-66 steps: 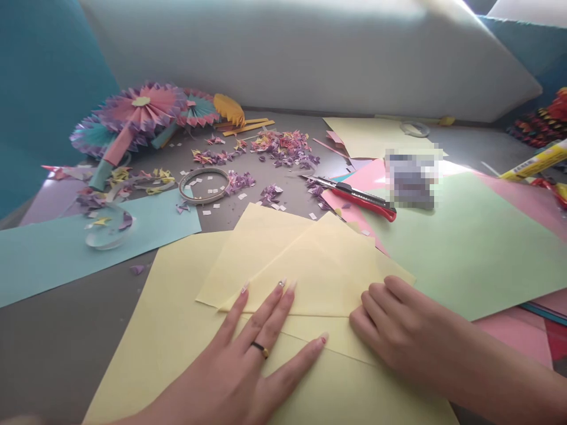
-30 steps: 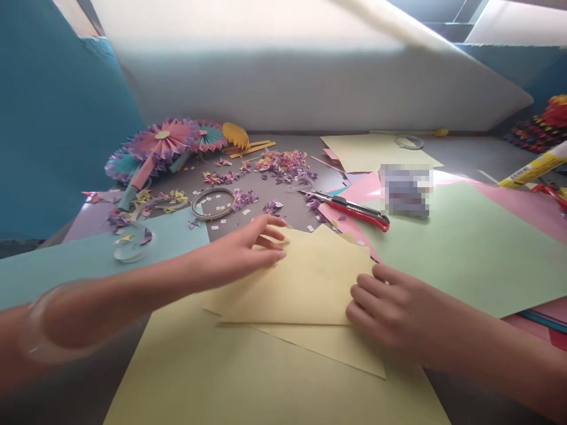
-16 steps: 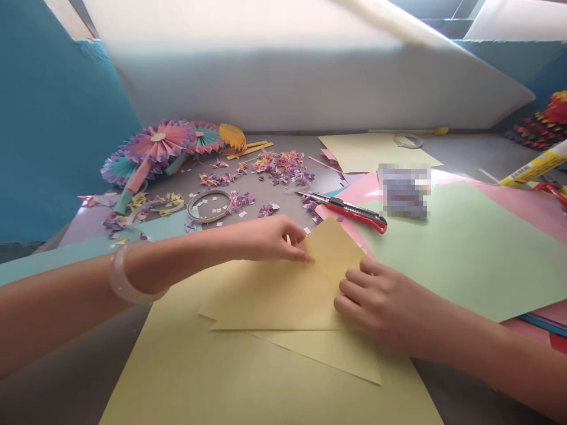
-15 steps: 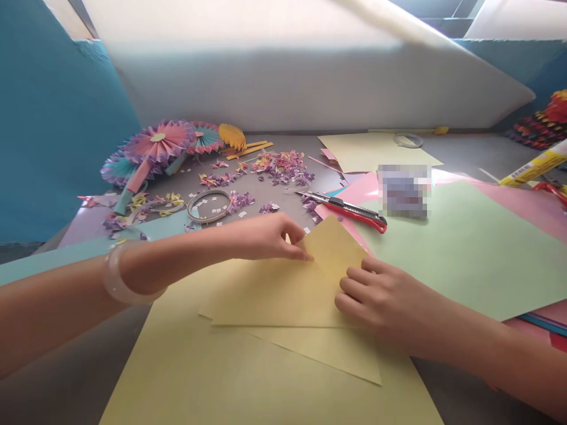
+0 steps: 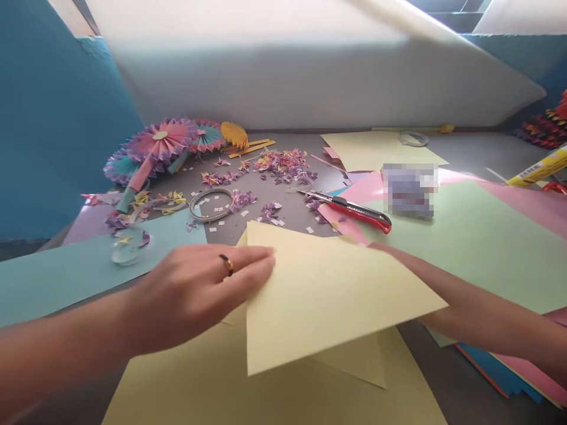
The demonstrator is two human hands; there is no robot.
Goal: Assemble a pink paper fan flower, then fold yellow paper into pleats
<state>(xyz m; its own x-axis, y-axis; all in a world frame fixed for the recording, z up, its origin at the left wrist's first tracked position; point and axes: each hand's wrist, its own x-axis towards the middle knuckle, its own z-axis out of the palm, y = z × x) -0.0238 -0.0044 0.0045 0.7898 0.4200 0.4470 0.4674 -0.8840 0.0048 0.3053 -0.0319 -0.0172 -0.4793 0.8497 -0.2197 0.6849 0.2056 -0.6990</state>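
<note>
A pale yellow paper sheet [image 5: 336,301] is lifted off the pile and tilted, its left edge pinched in my left hand [image 5: 199,289], which wears a gold ring. My right hand is hidden behind the sheet's right side, and only my right forearm [image 5: 478,313] shows. Below lie a second yellow sheet [image 5: 354,360] and a larger yellow sheet [image 5: 168,383].
A red craft knife [image 5: 357,211] lies on pink and green paper. Farther back are pleated paper rosettes [image 5: 159,144], purple paper scraps [image 5: 283,166], and a tape roll [image 5: 206,205]. A blue sheet [image 5: 88,265] lies left; a green sheet [image 5: 500,260] lies right.
The yellow sheet has risen from the pile and opened out from its fold. My left hand has turned and gripped its left edge, while my right hand has gone behind it.
</note>
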